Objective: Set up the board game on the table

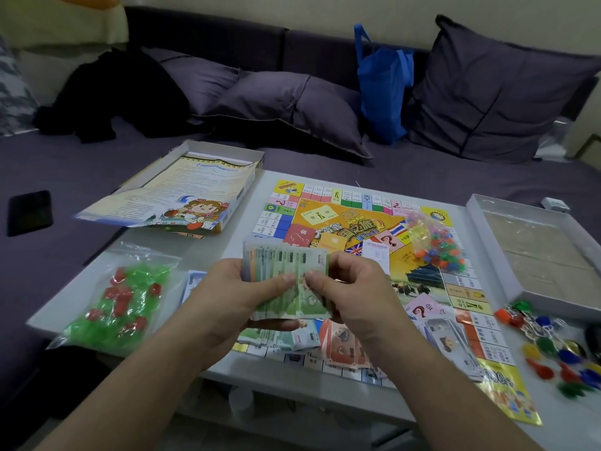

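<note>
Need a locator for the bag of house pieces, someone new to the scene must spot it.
Start at the white table with the game board. On its near-left corner, left of both hands, lies a clear zip bag. It alone holds green and red houses; the board's bag holds mixed-colour bits.

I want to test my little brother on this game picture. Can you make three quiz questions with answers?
1. True or false: both hands hold the stack of play money.
2. Where is the bag of green and red houses? A) on the board B) left of the board C) on the sofa
3. What sits in the open box lid at the back left?

Key: 1 true; 2 B; 3 the rule sheet.
</note>
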Motion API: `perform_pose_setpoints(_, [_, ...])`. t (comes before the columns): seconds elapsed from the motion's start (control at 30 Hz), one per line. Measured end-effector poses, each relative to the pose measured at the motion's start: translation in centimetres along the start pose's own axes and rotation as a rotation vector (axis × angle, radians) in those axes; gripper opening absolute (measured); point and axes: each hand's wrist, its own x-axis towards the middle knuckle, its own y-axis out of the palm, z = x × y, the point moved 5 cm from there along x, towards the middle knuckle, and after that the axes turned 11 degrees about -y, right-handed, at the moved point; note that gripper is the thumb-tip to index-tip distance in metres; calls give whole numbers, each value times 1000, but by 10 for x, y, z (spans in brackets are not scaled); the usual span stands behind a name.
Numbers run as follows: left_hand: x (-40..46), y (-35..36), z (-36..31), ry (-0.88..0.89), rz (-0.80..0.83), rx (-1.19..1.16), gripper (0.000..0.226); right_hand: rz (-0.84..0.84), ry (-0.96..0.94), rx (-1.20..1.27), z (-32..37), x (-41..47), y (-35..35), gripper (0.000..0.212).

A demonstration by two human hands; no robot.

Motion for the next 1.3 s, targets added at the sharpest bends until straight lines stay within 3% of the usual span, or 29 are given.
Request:
perform_pose_setpoints(0.43, [0,-8,-2,31,-21,29,22,-21,8,29,-1,3,5,12])
perform_pose_setpoints(0.7, [5,-42,-10,73,-281,86,12,-13,79,25,-4,8,12,9])
perform_pose_setpoints(1.0, [4,-68,-21,94,-391,76,11,114,58,-460,-38,14,57,33])
perform_pose_setpoints(1.17, [3,-65,-22,108,-375,91,11,210,-89,-736,-44,12,80,39])
perform_pose_setpoints(1.3, [4,-62,-23,110,-337,99,9,248,-197,-1130,-40,5,86,56])
